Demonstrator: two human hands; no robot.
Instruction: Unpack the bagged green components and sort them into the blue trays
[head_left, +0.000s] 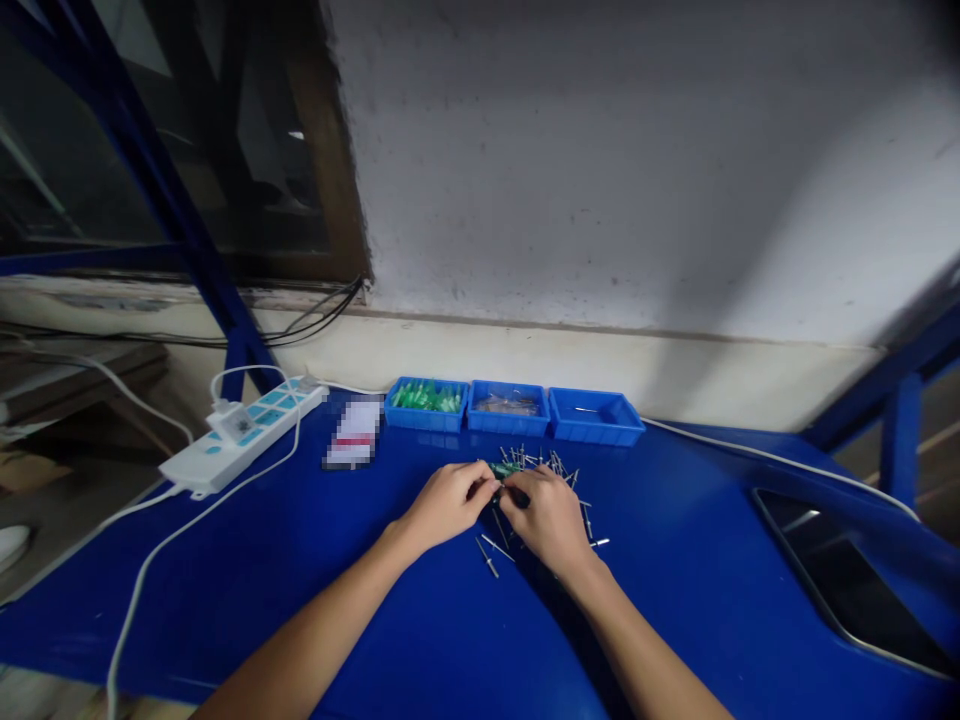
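Note:
My left hand (448,505) and my right hand (553,515) meet over the middle of the table, fingertips pinched close together. Whatever lies between the fingertips is too small and too covered to name. Around and beneath the hands are scattered several thin metal pins that look like blind rivets (488,560), some partly hidden by my right hand. Small green pieces (505,467) show just beyond the fingertips.
Along the back of the blue table (247,600) stand three blue bins: one with green pieces (426,403), one with brownish contents (508,408), one with a thin metal piece (596,415). A white power strip (247,440) with cables is left; a dark tablet-like device (847,575) lies right.

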